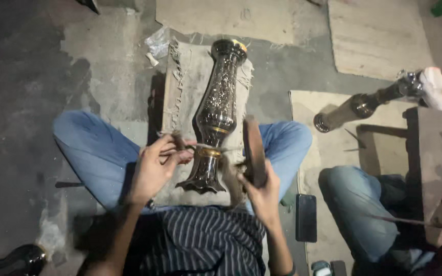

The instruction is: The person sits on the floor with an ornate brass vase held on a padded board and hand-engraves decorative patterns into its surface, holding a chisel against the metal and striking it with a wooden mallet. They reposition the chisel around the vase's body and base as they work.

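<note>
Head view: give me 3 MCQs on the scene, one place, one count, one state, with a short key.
1. Where does the engraved metal vase lie?
A. On a frayed cloth mat between the person's knees
B. Upright on a shelf
C. In a bucket

2. How many phones lie on the floor by the person's right knee?
A. None
B. One
C. Three

3. What is the right hand doing?
A. Resting open on the floor
B. Gripping a dark wooden mallet
C. Holding the phone

Key: 1 A, the vase lies flat on the cloth mat. 2 B, a single dark phone. 3 B, its fingers close around the mallet, while the left hand holds a thin tool at the vase's neck.
</note>
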The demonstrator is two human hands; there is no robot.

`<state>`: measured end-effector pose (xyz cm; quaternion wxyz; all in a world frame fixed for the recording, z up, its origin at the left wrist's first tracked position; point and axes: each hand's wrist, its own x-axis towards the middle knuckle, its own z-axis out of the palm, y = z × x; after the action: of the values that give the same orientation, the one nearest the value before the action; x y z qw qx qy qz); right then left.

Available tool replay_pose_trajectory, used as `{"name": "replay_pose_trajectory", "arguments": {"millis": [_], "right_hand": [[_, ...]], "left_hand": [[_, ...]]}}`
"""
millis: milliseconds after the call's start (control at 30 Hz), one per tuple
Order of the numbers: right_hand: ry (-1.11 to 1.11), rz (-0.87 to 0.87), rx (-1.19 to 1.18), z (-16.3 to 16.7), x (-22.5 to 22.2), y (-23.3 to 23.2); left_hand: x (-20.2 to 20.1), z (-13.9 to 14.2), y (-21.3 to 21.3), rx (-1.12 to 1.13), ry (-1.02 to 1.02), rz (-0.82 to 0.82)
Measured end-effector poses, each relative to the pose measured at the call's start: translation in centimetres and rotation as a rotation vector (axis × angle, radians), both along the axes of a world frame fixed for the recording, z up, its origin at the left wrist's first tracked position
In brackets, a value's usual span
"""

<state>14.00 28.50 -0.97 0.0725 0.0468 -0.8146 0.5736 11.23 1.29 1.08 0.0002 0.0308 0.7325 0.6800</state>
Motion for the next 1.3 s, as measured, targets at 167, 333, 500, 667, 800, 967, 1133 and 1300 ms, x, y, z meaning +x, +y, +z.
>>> {"name": "replay_pose_trajectory", "arguments": {"millis": [167, 333, 500, 667, 800, 967, 1133, 1300], "right_hand": [[0.029, 0.078, 0.008, 0.1, 2.3, -0.8], [0.329, 0.249, 0.274, 3.0, 2.5, -1.9], [0.372, 0.27, 0.316, 4.2, 2.2, -2.4], [0.291, 0.212, 0.3, 1.8, 2.4, -2.5], [0.341, 0.124, 0.218, -0.1, 2.8, -3.0], [0.53, 0.237, 0.173, 0.6, 2.9, -2.9], [0.601, 0.339, 0.319, 2.8, 2.6, -2.4], [0.49, 0.302, 0.196, 2.6, 2.6, -2.2]], "left_hand": [[0.4, -2.3, 2.2, 0.457, 0.168, 0.179], [-0.6, -3.6, 5.3, 0.654, 0.247, 0.26], [-0.6, -2.8, 6.2, 0.714, 0.299, 0.437], [0.9, -0.9, 6.2, 0.723, 0.242, 0.208], [0.8, -0.4, 6.7, 0.597, 0.27, 0.245], [-0.3, -1.6, 6.2, 0.399, 0.405, 0.341], [-0.1, -2.8, 5.6, 0.359, 0.387, 0.464], [-0.2, -2.1, 5.7, 0.517, 0.371, 0.385]]}}
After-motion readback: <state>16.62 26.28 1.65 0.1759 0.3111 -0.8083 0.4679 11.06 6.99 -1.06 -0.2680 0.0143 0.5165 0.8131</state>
